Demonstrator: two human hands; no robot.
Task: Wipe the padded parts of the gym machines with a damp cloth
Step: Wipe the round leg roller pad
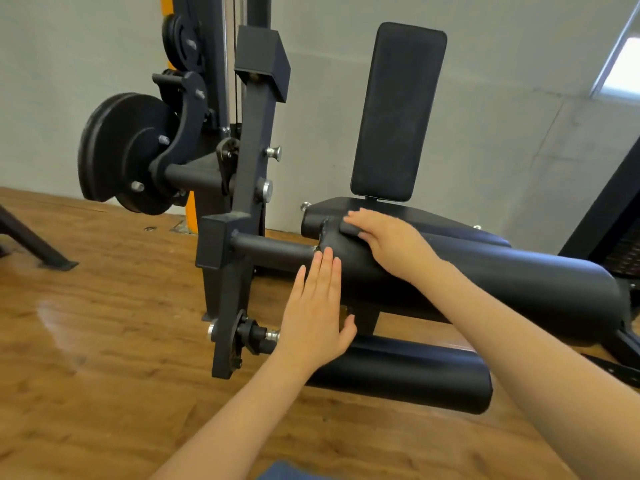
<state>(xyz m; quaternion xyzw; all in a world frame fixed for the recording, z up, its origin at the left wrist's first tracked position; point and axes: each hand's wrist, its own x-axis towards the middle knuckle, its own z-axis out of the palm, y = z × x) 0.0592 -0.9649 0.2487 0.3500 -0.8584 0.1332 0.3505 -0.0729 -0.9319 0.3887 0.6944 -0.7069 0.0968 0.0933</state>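
A wooden floor (104, 341) with a pale glossy patch runs under everything, meeting a grey wall (519, 133) at its far edge. Toward the floor's far left stands a black round weight plate (117, 150), with a dark slanted metal leg (31, 244) at the left edge, and an orange upright (191, 209) shows behind the black frame; a bright window (623, 67) sits at the wall's far right

bright daylight, window (620, 69) right | floor (104, 341) glare | wide-angle edge bending
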